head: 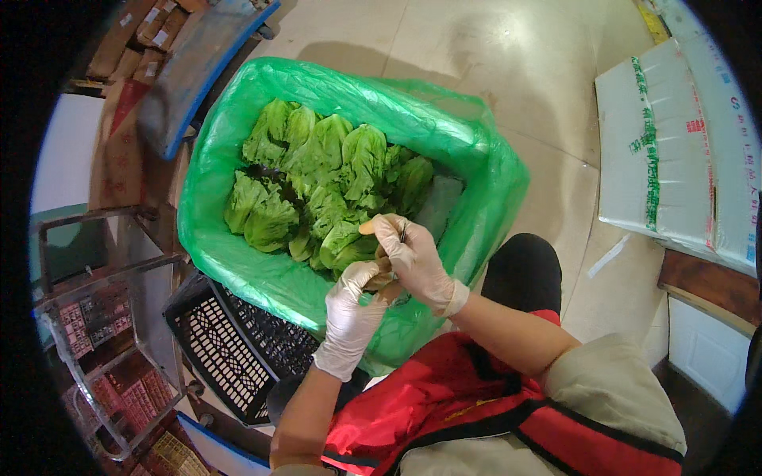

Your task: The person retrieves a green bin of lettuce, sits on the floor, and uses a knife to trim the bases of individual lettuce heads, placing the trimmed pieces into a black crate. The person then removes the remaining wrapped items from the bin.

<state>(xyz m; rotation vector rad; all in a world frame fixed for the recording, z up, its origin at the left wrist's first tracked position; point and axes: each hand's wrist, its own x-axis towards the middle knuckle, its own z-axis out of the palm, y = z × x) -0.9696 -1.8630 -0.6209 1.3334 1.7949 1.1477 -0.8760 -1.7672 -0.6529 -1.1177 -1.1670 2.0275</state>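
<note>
Both hands meet over the near edge of a green plastic liner bag (238, 291) that is spread open in a box-shaped container. My right hand (417, 256), in a thin white glove, pinches a small dark object (404, 232), mostly hidden by the fingers. A bare fingertip pokes out of that glove. Close below it is my left hand (357, 303), gloved too, with its thumb tip bare and its fingers curled. What lies between the two hands is too hidden to tell. Several heads of green leafy lettuce (324, 178) fill the bag in rows just beyond my fingers.
A black perforated plastic crate (214, 339) leans at the bag's left. Farther left are a metal-framed rack (89, 381) and a blue-edged flat cart (202, 65). White printed cartons (655, 149) stand at right on the tiled floor (536, 59). My knee (524, 268) is beside the bag.
</note>
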